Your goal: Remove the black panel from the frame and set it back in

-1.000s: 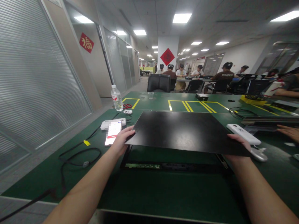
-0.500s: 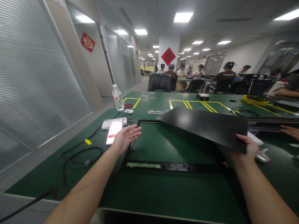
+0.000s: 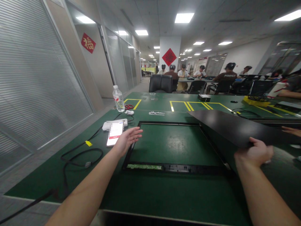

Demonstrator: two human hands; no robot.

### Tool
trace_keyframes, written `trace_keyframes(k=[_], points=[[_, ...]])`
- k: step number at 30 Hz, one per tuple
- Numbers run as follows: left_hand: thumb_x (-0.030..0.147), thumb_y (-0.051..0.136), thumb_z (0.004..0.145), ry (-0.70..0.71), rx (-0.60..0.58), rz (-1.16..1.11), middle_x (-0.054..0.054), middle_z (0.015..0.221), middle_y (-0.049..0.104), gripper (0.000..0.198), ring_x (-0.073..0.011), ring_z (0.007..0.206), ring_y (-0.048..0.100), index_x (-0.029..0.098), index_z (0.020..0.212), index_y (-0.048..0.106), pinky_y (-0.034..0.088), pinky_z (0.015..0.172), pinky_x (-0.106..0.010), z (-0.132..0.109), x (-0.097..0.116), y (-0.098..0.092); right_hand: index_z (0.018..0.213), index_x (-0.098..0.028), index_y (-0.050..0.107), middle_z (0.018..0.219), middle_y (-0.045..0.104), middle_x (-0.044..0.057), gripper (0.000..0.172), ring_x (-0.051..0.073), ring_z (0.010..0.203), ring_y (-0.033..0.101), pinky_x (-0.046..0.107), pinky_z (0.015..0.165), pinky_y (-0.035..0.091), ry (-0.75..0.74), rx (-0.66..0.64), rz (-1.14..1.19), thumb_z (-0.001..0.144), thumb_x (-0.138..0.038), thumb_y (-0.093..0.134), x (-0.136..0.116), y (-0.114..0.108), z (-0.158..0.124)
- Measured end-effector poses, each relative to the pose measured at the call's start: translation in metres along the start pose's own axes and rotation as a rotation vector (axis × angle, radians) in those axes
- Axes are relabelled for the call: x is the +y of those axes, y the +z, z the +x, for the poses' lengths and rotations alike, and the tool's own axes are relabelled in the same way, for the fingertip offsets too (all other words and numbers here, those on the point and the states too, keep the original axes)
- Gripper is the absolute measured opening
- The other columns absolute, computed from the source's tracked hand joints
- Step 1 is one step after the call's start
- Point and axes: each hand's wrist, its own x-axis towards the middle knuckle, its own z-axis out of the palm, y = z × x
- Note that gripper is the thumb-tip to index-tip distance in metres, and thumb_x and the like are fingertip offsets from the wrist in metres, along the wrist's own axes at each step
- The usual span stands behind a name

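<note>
Rightward swings the black sheet (image 3: 230, 125), further off the frame (image 3: 183, 168) than a moment ago! Left hand (image 3: 127, 138) is empty, fingers loose by the frame's left edge; frame lies on the bench (image 3: 174, 194); right hand (image 3: 257, 152) grips the sheet, tilted, at the frame's right.

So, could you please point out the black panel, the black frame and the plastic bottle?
Black panel (image 3: 236, 125): head view, middle of its upper face.
Black frame (image 3: 188, 168): head view, its near bar.
Plastic bottle (image 3: 119, 101): head view, its body.
</note>
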Motion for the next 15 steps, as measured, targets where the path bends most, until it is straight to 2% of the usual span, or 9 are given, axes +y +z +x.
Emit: trace_keyframes(k=[2, 8, 10, 12, 15], points=[[0.038, 0.067, 0.083, 0.014, -0.004, 0.036, -0.014, 0.116, 0.076, 0.035, -0.0225, 0.091, 0.072, 0.014, 0.108, 0.073, 0.051, 0.080, -0.031, 0.0003, -0.0014, -0.0010, 0.068, -0.023, 0.039, 0.083, 0.054, -0.003, 0.030, 0.012, 0.093, 0.062, 0.026, 0.084, 0.057, -0.105, 0.034, 0.024, 0.052, -0.001, 0.052, 0.0008, 0.0003, -0.0026], [0.046, 0.073, 0.078, 0.043, -0.042, 0.107, -0.014, 0.115, 0.077, 0.040, -0.0253, 0.095, 0.072, 0.017, 0.106, 0.074, 0.051, 0.082, -0.034, 0.0033, -0.0066, -0.0055, 0.080, -0.025, 0.041, 0.076, 0.052, -0.006, 0.035, 0.013, 0.079, 0.063, 0.021, 0.061, 0.054, 0.002, 0.012, -0.071, 0.055, -0.003, 0.054, 0.0048, -0.0028, -0.0012], [0.046, 0.074, 0.077, 0.049, -0.044, 0.122, -0.014, 0.116, 0.076, 0.041, -0.0248, 0.094, 0.072, 0.017, 0.106, 0.074, 0.051, 0.082, -0.034, 0.0038, -0.0073, -0.0058, 0.084, -0.026, 0.040, 0.079, 0.053, -0.007, 0.037, 0.013, 0.079, 0.064, 0.021, 0.059, 0.055, 0.024, 0.011, -0.094, 0.056, -0.004, 0.054, 0.0045, -0.0032, -0.0018], [0.046, 0.075, 0.076, 0.051, -0.041, 0.135, -0.014, 0.115, 0.077, 0.041, -0.0241, 0.093, 0.071, 0.017, 0.105, 0.074, 0.051, 0.081, -0.034, 0.0034, -0.0070, -0.0049, 0.086, -0.026, 0.038, 0.085, 0.055, -0.006, 0.039, 0.013, 0.084, 0.065, 0.023, 0.063, 0.058, 0.024, 0.006, -0.104, 0.057, -0.005, 0.054, 0.0040, -0.0030, -0.0023], [0.044, 0.077, 0.074, 0.054, -0.024, 0.183, -0.013, 0.112, 0.077, 0.039, -0.0243, 0.091, 0.071, 0.017, 0.102, 0.074, 0.050, 0.079, -0.033, 0.0019, -0.0056, -0.0022, 0.092, -0.028, 0.035, 0.107, 0.056, -0.006, 0.042, 0.011, 0.096, 0.065, 0.021, 0.069, 0.059, 0.087, -0.035, -0.152, 0.060, -0.007, 0.053, 0.0045, -0.0028, -0.0005]])
